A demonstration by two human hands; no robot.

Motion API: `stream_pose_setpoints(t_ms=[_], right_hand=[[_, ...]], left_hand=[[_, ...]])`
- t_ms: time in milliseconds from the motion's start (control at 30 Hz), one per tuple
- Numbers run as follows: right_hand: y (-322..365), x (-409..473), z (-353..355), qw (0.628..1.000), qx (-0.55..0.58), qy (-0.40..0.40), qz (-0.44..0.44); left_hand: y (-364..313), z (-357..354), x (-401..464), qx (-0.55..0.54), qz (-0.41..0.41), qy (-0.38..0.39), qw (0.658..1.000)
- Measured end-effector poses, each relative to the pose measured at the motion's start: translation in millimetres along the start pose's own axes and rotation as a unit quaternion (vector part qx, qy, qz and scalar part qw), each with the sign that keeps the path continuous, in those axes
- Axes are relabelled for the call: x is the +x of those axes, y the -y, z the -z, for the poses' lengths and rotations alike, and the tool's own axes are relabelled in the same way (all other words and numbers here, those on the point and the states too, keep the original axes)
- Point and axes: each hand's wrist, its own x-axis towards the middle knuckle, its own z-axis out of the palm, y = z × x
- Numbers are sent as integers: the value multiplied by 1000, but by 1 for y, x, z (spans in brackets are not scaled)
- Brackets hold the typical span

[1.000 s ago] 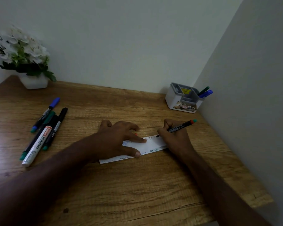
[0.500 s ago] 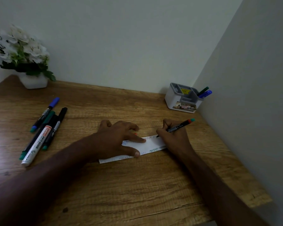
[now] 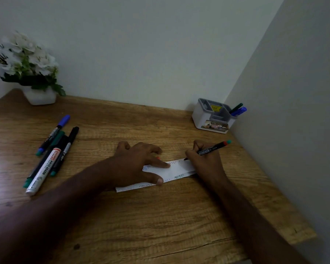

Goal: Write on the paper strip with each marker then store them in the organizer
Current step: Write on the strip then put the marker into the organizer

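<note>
A white paper strip [image 3: 177, 169] with handwriting lies on the wooden desk [image 3: 160, 216]. My left hand [image 3: 139, 164] rests flat on its left part, forefinger and thumb spread over it. My right hand [image 3: 206, 161] grips a black marker [image 3: 211, 148] with a red-and-teal end, its tip touching the strip's upper right edge. A small red thing, maybe a cap [image 3: 158, 158], peeks out beside my left fingers. Several markers [image 3: 51, 151] lie at the left, among them a white whiteboard marker [image 3: 44, 169]. The grey-white organizer [image 3: 212, 116] stands at the back right with two pens [image 3: 237, 109] in it.
A white pot of white flowers [image 3: 27, 67] stands at the desk's back left corner. Walls close the back and the right side. The desk's right edge runs close past the organizer and my right forearm.
My right hand and the marker have shifted slightly along the strip's right end while writing. My left hand has stayed pressed on the paper.
</note>
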Motion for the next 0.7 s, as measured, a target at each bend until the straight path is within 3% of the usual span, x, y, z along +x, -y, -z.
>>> stream_pose_setpoints(t_ms=[700], right_hand=[[-1, 1, 1, 1000, 9, -5, -7]], left_hand=[[1, -1, 1, 3, 0, -1, 1000]])
